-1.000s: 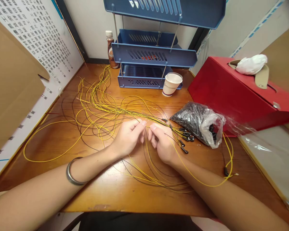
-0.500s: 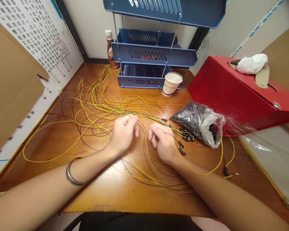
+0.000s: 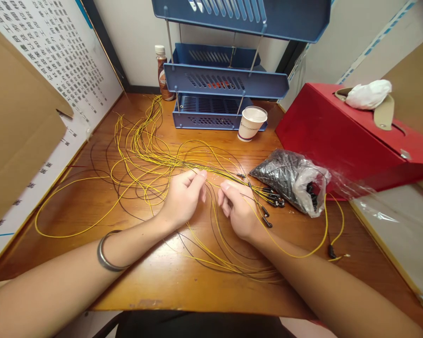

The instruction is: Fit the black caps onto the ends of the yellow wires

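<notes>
A tangle of thin yellow wires (image 3: pixel 144 150) and black wires lies across the wooden desk (image 3: pixel 162 281). My left hand (image 3: pixel 183 195) rests in the middle of it, fingers curled and pinching a yellow wire at the fingertips. A few centimetres to its right, my right hand (image 3: pixel 238 206) is closed on a yellow wire that loops off to the right. Several small black connectors (image 3: pixel 271 202) lie just beyond my right hand. A clear bag of black parts (image 3: pixel 291 178) sits to their right.
A blue stacked letter tray (image 3: pixel 218 80) stands at the back with a brown bottle (image 3: pixel 161 70) left of it and a paper cup (image 3: pixel 251 123) in front. A red box (image 3: pixel 352 136) fills the right side. Cardboard and a printed sheet line the left.
My left hand drew back to the left from my right hand, then edged towards it again. The yellow loop at the right has tightened. My right hand has stayed in place.
</notes>
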Demonstrator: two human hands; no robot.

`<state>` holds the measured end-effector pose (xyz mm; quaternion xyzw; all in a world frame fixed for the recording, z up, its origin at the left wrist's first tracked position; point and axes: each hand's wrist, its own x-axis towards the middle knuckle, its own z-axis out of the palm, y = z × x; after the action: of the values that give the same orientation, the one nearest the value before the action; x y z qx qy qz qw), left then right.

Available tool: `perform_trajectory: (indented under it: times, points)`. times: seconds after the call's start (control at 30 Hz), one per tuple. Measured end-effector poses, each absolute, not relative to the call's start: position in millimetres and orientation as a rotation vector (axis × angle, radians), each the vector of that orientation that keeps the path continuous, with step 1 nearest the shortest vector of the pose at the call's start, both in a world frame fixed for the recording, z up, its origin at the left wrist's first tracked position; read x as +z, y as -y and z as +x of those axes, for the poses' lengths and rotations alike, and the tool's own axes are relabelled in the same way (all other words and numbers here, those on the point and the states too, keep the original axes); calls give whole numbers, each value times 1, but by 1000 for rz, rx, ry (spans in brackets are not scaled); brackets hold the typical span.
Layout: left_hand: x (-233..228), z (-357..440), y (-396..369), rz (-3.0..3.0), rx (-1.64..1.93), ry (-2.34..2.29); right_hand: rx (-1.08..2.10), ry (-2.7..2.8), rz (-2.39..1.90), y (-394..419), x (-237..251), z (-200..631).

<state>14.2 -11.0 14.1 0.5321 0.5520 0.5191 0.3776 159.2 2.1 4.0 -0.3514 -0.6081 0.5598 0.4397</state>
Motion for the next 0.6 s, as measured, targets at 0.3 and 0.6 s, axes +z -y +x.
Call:
perform_trajectory:
  times: [0.3,0.6]
  points:
    - [7,16,13,1407,1187,-1141,1418,1513,-801,-4,7,157]
    - [10,14,11,1324,1292,-1320,1379,1510,-867,-3,1,159]
